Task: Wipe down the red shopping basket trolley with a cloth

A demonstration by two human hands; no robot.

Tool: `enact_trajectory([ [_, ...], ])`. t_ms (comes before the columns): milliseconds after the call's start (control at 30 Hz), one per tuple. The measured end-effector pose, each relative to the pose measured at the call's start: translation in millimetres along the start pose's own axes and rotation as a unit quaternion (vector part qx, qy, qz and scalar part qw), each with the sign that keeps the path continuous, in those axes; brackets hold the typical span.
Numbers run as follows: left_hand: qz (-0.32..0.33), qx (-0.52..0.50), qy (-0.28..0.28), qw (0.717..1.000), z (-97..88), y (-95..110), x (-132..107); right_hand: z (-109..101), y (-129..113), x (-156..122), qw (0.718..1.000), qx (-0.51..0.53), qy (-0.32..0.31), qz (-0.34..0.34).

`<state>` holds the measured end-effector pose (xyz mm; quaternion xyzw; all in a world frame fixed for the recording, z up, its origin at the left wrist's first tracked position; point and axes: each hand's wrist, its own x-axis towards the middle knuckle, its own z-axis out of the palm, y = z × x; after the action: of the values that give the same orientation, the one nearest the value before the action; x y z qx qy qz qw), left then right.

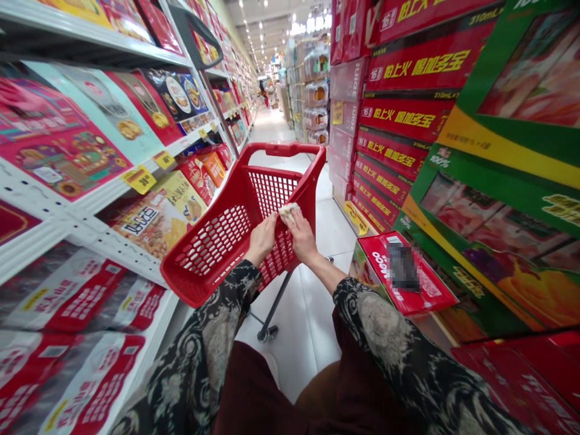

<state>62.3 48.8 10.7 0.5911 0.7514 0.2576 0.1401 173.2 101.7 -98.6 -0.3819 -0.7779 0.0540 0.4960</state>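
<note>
A red plastic shopping cart [212,241] with perforated basket walls stands tilted across the aisle in front of me. My right hand [302,237] presses a small whitish cloth [289,209] against the basket's near side, close to the rim, with its fingers over the cloth. Just left of it, my left hand [261,240] is closed on the near rim of the cart; part of its fingers is hidden. Nothing lies in the visible part of the basket. Below, a grey leg of the cart ends in a caster [267,333] on the floor.
Shelves [106,202] of boxed and bagged goods line the left, close to the basket. Stacked red drink cartons [408,115] and green juice cartons [507,229] stand on the right. A red box [380,266] with a blurred dark item juts out there. White floor tiles [312,302] run ahead.
</note>
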Motion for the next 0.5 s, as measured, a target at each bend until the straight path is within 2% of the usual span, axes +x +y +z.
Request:
enact_trajectory([
  [133, -0.01, -0.004, 0.002, 1.0, -5.4, -2, -3, 21, 9, -40, 0.999, -0.012, -0.045, -0.01],
  [200, -0.004, -0.006, 0.002, 1.0, -8.2, -2, -3, 25, 13, -54, 0.999, -0.004, -0.046, -0.016],
  [267, -0.004, 0.0, -0.004, 1.0, -9.9, 1, -2, 22, 15, -55, 0.999, 0.01, -0.027, -0.015],
  [367, -0.009, 0.024, -0.021, 0.999, -7.2, 7, -3, 8, 13, -31, 0.999, 0.034, 0.038, 0.0],
  [433, 0.016, 0.052, -0.015, 0.998, -1.3, 10, -5, -4, 10, -5, 0.996, 0.043, 0.08, 0.008],
  [500, 0.055, 0.087, -0.001, 0.995, 5.6, 10, -8, -13, 8, 22, 0.995, 0.041, 0.093, 0.009],
])
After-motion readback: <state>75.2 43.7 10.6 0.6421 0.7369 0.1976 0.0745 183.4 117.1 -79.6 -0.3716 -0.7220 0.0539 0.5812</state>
